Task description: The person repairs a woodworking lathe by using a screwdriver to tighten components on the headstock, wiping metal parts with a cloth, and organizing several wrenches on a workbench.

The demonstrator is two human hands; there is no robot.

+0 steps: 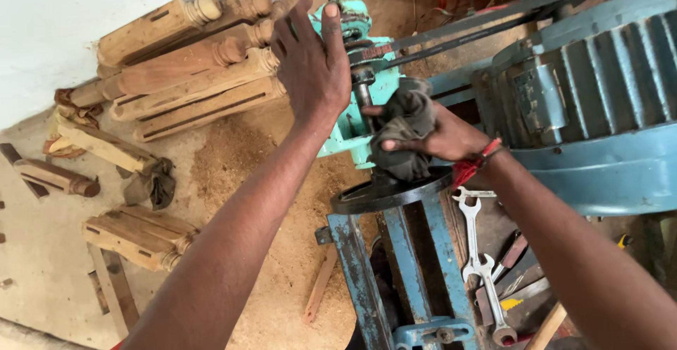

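My left hand (308, 61) lies flat, fingers spread, on top of the green headstock (350, 135), while my right hand (441, 137) grips a dark rag (402, 131), pressing it to the spindle (362, 90) just above the black disc (384, 191). Belt (451, 34) runs to the blue motor (599, 103); turned legs (190, 68) lie in sawdust, spanners (474, 241) by the frame.
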